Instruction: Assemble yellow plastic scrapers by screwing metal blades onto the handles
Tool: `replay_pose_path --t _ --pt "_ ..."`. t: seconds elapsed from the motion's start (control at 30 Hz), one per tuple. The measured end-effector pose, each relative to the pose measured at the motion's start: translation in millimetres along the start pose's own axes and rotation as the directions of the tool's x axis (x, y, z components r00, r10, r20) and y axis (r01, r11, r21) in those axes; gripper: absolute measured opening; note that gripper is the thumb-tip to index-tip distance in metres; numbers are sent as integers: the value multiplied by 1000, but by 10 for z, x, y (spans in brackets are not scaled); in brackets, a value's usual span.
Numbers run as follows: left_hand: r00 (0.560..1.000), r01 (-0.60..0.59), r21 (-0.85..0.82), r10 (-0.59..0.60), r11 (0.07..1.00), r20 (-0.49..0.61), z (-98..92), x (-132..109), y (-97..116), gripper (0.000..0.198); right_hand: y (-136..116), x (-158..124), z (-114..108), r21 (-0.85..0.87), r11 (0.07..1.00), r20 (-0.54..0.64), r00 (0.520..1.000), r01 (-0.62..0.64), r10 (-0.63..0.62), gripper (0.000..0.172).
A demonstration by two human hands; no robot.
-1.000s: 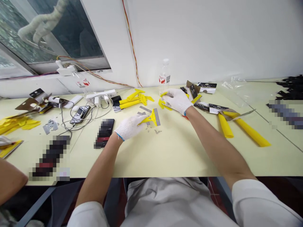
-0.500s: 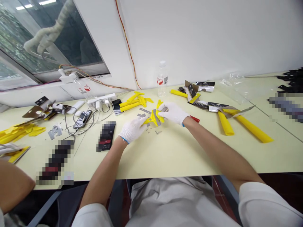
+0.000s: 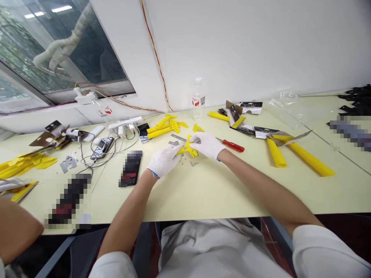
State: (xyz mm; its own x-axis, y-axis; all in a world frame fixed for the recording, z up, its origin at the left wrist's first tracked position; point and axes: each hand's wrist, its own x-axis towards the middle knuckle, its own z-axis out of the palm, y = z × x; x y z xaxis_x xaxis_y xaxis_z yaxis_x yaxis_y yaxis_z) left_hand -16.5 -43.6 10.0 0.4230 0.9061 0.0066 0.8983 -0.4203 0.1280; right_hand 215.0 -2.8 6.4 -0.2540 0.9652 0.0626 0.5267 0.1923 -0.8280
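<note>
Close together over a pale yellow table [image 3: 203, 197], two white-gloved hands grip a yellow scraper [image 3: 188, 150] near the middle of the tabletop. The left hand [image 3: 164, 161] is half closed, its fingers curled against the scraper from the near side, while the right hand [image 3: 204, 145] pinches in from the other side, bent fingers around the yellow head; the gloves hide exactly how much of it each grip covers. Two steel blades [image 3: 177, 137] lie just beyond the left hand, and small screws [image 3: 194, 163] sit just in front of the scraper. A red-handled screwdriver [image 3: 233, 145] lies beside the right wrist, its shaft running to the right glove; whether that hand has hold of it cannot be told. Farther back stand a plastic water bottle [image 3: 198, 99] and a pile of yellow scraper parts [image 3: 165, 126], with torn card packaging [image 3: 234, 114] to the right. Long yellow handles [image 3: 301, 157] lie toward the right end of the table. On the left, a power strip [image 3: 124, 125] trails cables beside a phone [image 3: 102, 148], and a co-worker's gloved hand [image 3: 10, 184] rests at the table's edge, above that person's bare forearm [image 3: 16, 231].
</note>
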Motion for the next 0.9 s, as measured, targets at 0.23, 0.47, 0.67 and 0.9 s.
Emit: replay_pose_path --t 0.23,0.47,0.67,0.9 --pt "1000 13 13 -13 1000 6 -10 -11 23 48 -12 -11 44 -129 992 -24 1000 4 -7 8" --pt "999 32 11 -32 999 -15 2 -13 3 52 69 8 63 -161 986 -84 996 -45 32 24" --pt "998 3 21 -1 1000 -65 77 -24 -63 56 43 18 29 -123 984 -32 991 -130 127 28" --pt "997 3 42 0 999 -77 112 -5 -69 56 62 11 60 -73 989 -24 992 -128 126 23"
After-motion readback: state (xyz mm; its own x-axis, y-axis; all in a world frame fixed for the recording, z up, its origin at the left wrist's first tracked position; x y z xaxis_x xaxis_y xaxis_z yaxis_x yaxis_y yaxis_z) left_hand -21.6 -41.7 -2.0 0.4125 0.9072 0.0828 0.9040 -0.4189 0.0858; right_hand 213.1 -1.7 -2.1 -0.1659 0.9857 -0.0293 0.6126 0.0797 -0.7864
